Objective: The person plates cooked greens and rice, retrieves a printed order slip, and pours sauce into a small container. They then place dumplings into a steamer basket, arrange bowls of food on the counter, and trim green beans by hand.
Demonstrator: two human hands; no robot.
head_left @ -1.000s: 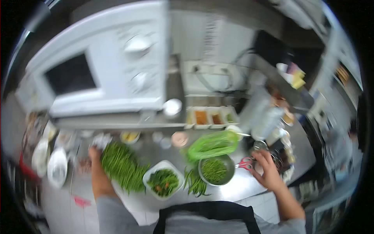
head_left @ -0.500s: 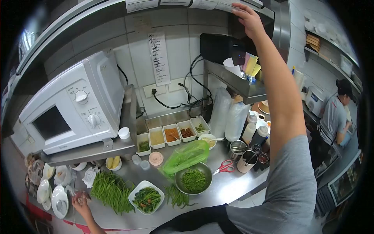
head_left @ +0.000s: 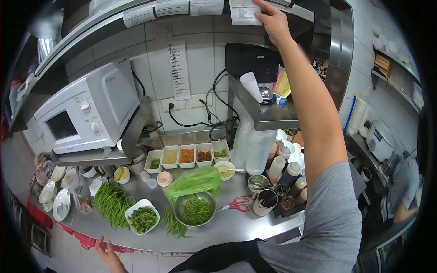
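My right hand (head_left: 274, 22) is raised to the overhead rail, its thumb and fingers pinching the edge of a printed order slip (head_left: 244, 12). Lower left, my left hand (head_left: 109, 255) hangs in front of the counter edge, fingers apart and holding nothing. Nearest to it on the counter are a small clear bag of brownish food (head_left: 83, 203) and a heap of long green beans (head_left: 110, 207). A square white bowl of cooked greens (head_left: 142, 218) stands right of the beans. Beside that, a steel bowl (head_left: 179, 217) holds chopped green pieces, with a green plastic bag (head_left: 193, 182) against its back rim.
Red-handled scissors (head_left: 239, 204) lie right of the steel bowl. Squeeze bottles (head_left: 276, 169) and utensil cups crowd the right end. A microwave (head_left: 91, 107) and a black printer (head_left: 252, 59) sit on raised shelves. A co-worker (head_left: 403, 186) is at far right.
My left hand has let go of the small bag of brownish food and drawn back toward me, opening. My right hand stays at the slip, now hanging more fully in view. The camera view has shifted.
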